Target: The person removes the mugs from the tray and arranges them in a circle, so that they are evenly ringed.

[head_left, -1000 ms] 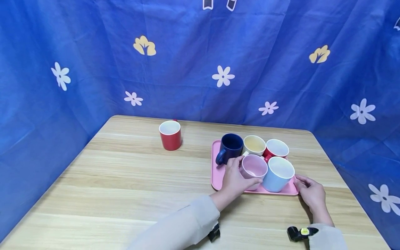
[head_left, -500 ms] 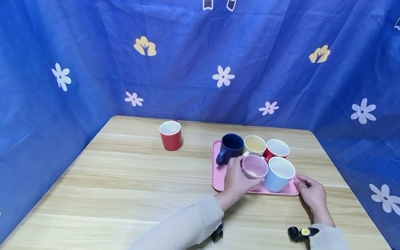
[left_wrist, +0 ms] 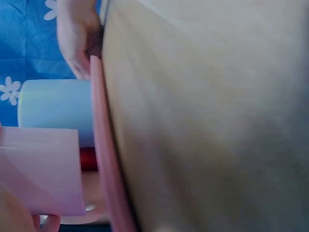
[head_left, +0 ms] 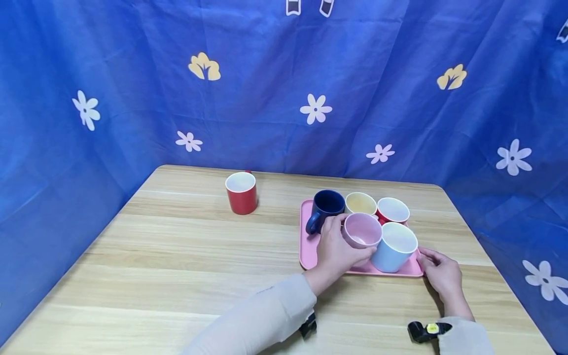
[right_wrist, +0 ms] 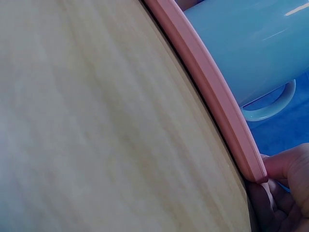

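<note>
The pink mug [head_left: 362, 230], a smooth glazed cylinder with a pale matte-looking inside, sits tilted toward the camera and lifted a little above the pink tray [head_left: 308, 246], its near wall wrapped by the left hand [head_left: 338, 249], whose thumb and fingers curl round the body and clamp it. In the left wrist view the same mug [left_wrist: 41, 169] shows as a flat pastel block raised off the tray's rounded lip [left_wrist: 104, 159]. Just beside it stands the light blue mug [head_left: 395, 246], glossy, slightly flared, with a white interior and a loop handle seen in the right wrist view [right_wrist: 268, 104]. Behind them on the tray are 3 more mugs: a navy mug [head_left: 327, 207] with its handle turned to the left, a cream mug [head_left: 361, 203] and a red mug with a white inside [head_left: 392, 210], all close together. The right hand [head_left: 441, 273] rests at the tray's near right corner, fingertips [right_wrist: 285, 166] pinching the thick, rounded plastic rim. The tray lies on a wooden table [head_left: 177, 256] with a pale straight grain. Well apart, to the far left, a straight-sided red cup [head_left: 241, 192] stands alone. A creased blue cloth [head_left: 133, 98] printed with white and yellow flowers hangs behind.
</note>
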`<state>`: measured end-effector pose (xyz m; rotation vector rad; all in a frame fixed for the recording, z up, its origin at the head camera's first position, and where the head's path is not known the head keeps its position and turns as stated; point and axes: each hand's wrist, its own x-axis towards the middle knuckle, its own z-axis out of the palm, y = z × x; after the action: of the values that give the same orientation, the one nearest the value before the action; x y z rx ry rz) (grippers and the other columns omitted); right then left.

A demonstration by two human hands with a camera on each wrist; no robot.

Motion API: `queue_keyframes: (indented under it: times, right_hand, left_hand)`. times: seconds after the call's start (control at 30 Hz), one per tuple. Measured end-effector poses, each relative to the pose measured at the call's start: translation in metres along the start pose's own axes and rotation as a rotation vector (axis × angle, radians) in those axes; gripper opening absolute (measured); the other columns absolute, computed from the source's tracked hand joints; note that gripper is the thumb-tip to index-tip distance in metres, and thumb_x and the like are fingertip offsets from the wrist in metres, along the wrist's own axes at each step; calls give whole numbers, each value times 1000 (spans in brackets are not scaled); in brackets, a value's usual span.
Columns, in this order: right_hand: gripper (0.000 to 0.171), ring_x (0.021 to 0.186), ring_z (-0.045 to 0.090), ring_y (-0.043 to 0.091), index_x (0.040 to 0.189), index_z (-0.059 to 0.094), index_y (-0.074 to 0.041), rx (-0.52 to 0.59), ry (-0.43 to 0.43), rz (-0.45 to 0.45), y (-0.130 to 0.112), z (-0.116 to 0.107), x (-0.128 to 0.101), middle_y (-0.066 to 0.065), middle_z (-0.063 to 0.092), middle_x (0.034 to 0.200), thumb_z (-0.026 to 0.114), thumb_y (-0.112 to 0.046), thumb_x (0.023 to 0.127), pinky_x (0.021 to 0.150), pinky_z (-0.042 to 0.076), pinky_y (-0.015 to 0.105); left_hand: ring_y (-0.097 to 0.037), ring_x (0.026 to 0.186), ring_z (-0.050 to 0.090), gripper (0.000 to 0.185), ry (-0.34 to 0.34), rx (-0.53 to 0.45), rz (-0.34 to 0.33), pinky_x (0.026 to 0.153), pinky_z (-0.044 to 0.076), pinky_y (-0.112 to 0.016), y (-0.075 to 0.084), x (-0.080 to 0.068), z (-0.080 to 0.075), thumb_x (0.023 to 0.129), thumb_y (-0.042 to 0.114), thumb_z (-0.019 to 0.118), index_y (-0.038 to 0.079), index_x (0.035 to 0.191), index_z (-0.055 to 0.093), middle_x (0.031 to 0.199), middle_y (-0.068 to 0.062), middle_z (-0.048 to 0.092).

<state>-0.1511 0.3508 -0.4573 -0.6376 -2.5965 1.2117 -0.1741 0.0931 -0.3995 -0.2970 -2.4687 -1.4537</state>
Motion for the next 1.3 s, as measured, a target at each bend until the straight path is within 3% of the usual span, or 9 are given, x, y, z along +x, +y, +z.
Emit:
queue_keyframes:
  times: [0.2,0.33,0.6,0.73,1.13,1.3]
  right_hand:
    - [37,109,59,34,120,62,5,-28,3,-6,1,1,0,21,65,110,59,-22,94,88,45,43]
    - [38,110,58,36,120,62,5,-19,-3,-1,2,1,0,22,65,111,59,-23,94,91,43,45]
    - [37,111,57,36,118,63,5,-10,8,-17,1,2,0,22,65,110,59,-22,93,92,41,46]
    - [37,115,52,38,118,63,5,-1,11,-18,0,2,0,23,63,113,60,-22,93,96,38,50]
    - [36,111,56,37,119,62,6,-10,1,-12,0,0,-1,23,64,111,58,-20,93,93,41,47]
    - [36,110,57,35,119,63,5,-16,4,-14,0,0,-1,22,65,110,58,-19,93,90,43,45]
  left_hand:
    - [-14,109,47,88,13,2,31,85,47,-33,12,5,-9,56,45,89,14,128,50,118,2,50]
    - [-14,108,48,88,27,-12,79,86,46,-31,18,9,-18,54,44,90,12,127,52,115,1,51]
    - [-13,103,52,85,73,-30,144,79,49,-31,30,20,-46,51,41,92,17,124,55,115,2,52]
    - [-14,103,52,83,90,-46,158,82,46,-33,34,27,-63,52,39,92,17,123,56,113,2,54]
    - [-13,97,51,78,155,-124,193,77,50,-28,29,52,-116,56,30,92,10,122,56,109,-3,52]
    - [-15,99,50,76,205,-106,198,81,46,-31,23,59,-139,56,30,91,8,121,57,109,-5,53]
